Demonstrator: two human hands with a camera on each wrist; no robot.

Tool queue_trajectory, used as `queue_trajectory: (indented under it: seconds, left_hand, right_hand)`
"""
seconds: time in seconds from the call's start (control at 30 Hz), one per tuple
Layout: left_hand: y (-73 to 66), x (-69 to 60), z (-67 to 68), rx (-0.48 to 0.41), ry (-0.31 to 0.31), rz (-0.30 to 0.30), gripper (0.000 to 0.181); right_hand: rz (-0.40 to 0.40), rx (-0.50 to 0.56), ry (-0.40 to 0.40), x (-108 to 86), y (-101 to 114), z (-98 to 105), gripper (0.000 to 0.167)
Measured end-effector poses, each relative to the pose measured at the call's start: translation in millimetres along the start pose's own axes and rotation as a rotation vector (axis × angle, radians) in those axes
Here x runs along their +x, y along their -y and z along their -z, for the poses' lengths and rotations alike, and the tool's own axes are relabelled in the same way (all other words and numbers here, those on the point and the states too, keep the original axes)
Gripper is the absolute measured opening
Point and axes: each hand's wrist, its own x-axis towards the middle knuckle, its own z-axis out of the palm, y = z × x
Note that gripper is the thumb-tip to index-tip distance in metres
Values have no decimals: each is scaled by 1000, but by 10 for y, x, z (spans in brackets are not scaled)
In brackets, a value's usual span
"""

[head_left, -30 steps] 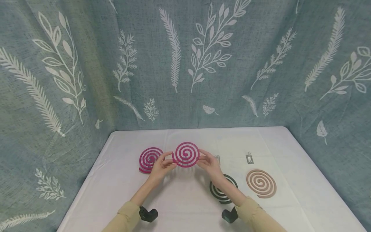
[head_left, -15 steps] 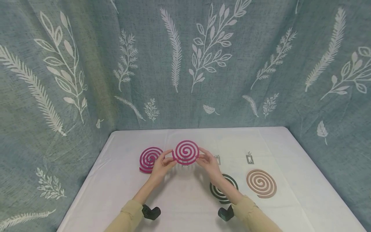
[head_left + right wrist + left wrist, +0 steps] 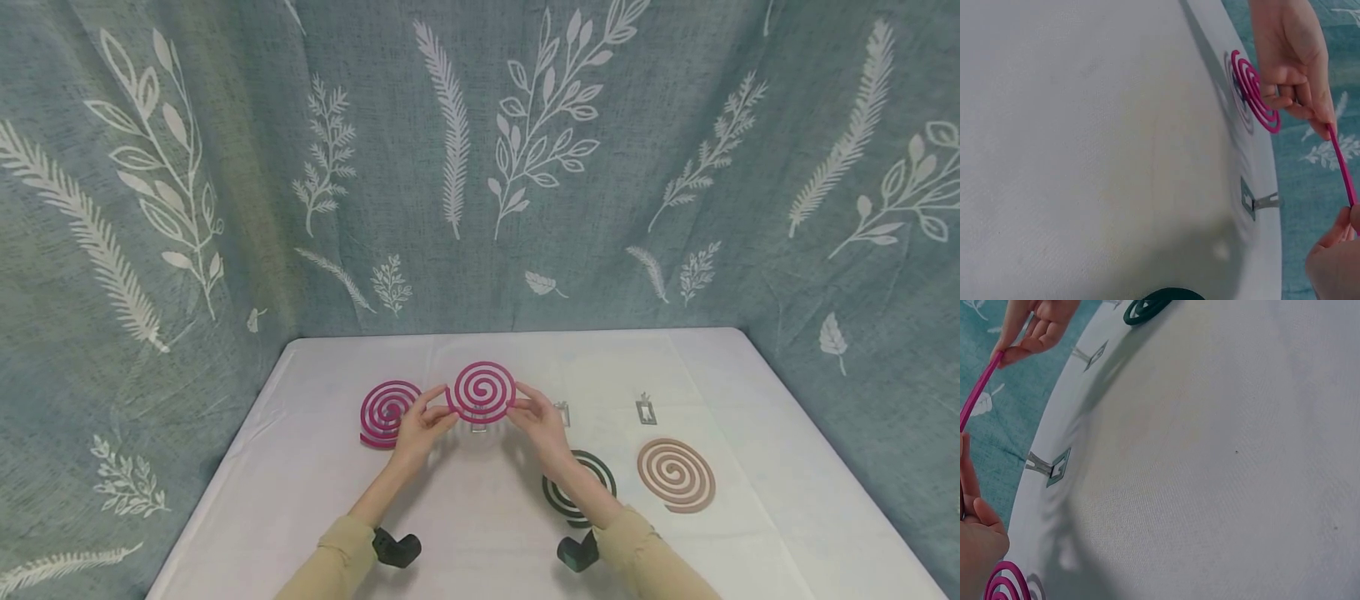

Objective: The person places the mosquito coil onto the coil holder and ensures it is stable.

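A pink mosquito coil (image 3: 483,389) is held up by both hands, its spiral facing the head camera. My left hand (image 3: 417,427) pinches its left edge and my right hand (image 3: 543,427) pinches its right edge. Below and behind it stands a small metal coil stand (image 3: 479,427), seen more fully in the left wrist view as a flat frame with an upright prong (image 3: 1058,467). The coil appears apart from that stand. Left of my left hand, a second pink coil (image 3: 388,414) sits raised on its own support, as the right wrist view shows; the left hand partly covers it.
Two more metal stands, one (image 3: 563,413) partly behind my right hand and another (image 3: 647,411) farther right, are on the white table (image 3: 480,517). A dark green coil (image 3: 547,493) lies partly under my right forearm. A brown coil (image 3: 675,473) lies right of it.
The held pink coil has risen slightly and tilted a little, so the stand beneath it shows more. Both forearms have drawn slightly inward. The other coils stay put.
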Motion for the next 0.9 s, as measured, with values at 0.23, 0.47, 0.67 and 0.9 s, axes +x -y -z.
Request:
queue_trajectory:
  seconds: [0.23,0.47,0.67,0.9]
  left_hand:
    - [26,4,-12,-26,-13,2,55]
    - [70,23,-23,-52,-27,22,54]
    - [120,44,-37,-96,-27,27,55]
    - [175,56,-48,-116,-21,30,55]
  right_hand:
    - [-2,27,-27,-8,1,-40,46]
    - [-22,31,-34,-4,-16,-65,45]
    - [-28,32,-46,36,-64,-79,45]
    - [-40,20,-52,54,-128,-76,45]
